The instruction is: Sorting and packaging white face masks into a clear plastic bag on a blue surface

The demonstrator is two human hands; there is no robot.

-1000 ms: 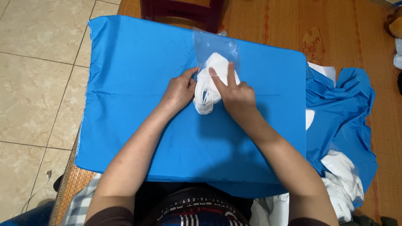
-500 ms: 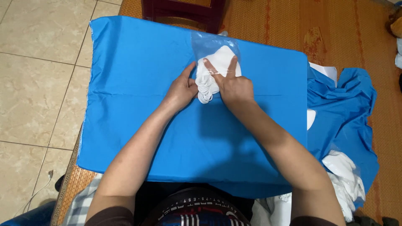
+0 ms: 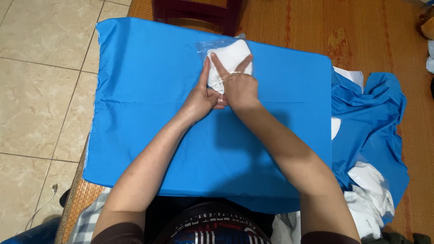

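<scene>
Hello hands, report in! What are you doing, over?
Left hand and right hand pressing the white cloth into the clear plastic bag. Bag on the blue cloth. Nothing blocking.

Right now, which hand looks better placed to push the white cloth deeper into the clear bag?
Probably the right hand: its spread fingers lie on the white cloth inside the clear bag. The left hand only touches the bag's near edge.

White folded cloth (image 3: 228,61) partly inside clear plastic bag (image 3: 212,44), flat on blue fabric-covered surface (image 3: 149,90)
</scene>
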